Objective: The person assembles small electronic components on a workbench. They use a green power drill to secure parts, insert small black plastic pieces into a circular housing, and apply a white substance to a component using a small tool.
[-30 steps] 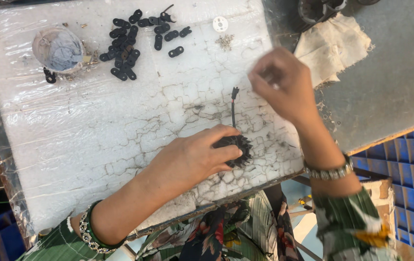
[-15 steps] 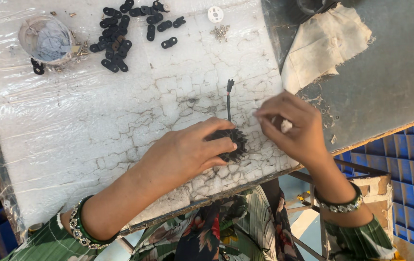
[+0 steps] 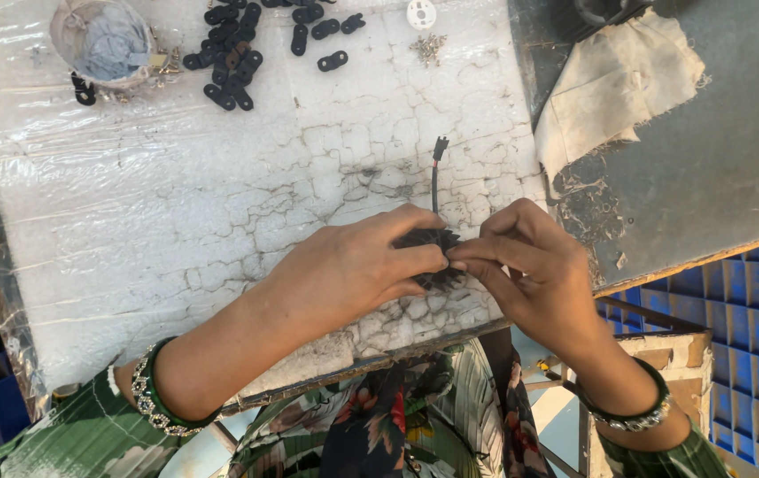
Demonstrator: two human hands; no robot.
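1. Head view: a small black finned part (image 3: 433, 257) is being held down on the white bench (image 3: 176, 230), near its front edge, by the left hand (image 3: 353, 270).
2. It is being pinched at its rim by the right hand (image 3: 530, 265), fingertips pressed together.
3. It is probably light and stiff, but the thin fins may bend; the rim is judged the best hold.
4. Its black wire (image 3: 434, 177) is pointing straight away from the person, ending in a small plug.
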